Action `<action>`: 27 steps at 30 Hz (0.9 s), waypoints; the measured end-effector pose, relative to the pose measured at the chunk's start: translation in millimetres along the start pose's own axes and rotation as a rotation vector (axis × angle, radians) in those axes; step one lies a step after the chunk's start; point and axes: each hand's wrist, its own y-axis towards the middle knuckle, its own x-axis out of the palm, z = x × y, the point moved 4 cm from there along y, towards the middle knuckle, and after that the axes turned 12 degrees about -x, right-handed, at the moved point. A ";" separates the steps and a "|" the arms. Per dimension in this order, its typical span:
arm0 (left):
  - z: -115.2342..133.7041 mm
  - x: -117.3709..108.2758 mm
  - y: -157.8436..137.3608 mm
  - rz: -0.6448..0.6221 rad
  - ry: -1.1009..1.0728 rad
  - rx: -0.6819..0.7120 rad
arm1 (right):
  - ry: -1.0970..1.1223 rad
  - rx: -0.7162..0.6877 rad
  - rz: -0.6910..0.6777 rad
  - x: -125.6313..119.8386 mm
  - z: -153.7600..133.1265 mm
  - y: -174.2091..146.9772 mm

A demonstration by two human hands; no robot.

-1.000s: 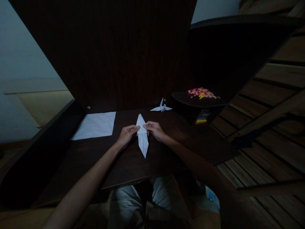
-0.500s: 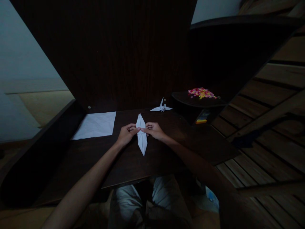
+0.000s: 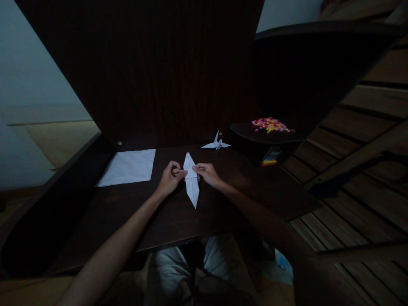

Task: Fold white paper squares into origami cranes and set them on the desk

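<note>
A long, narrow diamond of folded white paper (image 3: 192,187) lies on the dark wooden desk (image 3: 178,221), one tip pointing away from me and one toward me. My left hand (image 3: 170,177) pinches its left edge near the middle. My right hand (image 3: 207,173) pinches its right edge at the same height. Both sets of fingertips meet on the paper's waist. Beyond it, near the back of the desk, stands a finished white paper crane (image 3: 216,143).
A flat white sheet (image 3: 128,167) lies at the desk's left back. A dark upright panel (image 3: 153,72) closes the back. On the right a dark shelf (image 3: 261,134) carries a heap of small pink and yellow bits (image 3: 269,124). Wooden floorboards (image 3: 366,170) run to the right.
The folded paper has shifted slightly and its near tip has swung a little to the right. My fingers stay pinched on its middle; my left hand has curled tighter.
</note>
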 end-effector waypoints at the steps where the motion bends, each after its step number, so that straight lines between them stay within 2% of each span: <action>1: 0.2 -0.2 -0.1 0.011 0.016 0.000 | -0.017 0.001 0.007 0.2 -0.1 -0.4; 18: -1.5 -7.0 0.2 0.200 0.176 0.054 | -0.239 -0.087 -0.037 6.6 -1.5 -6.5; 27: 0.1 -4.9 0.0 0.193 0.111 0.051 | -0.227 -0.096 -0.023 7.1 -5.3 -6.2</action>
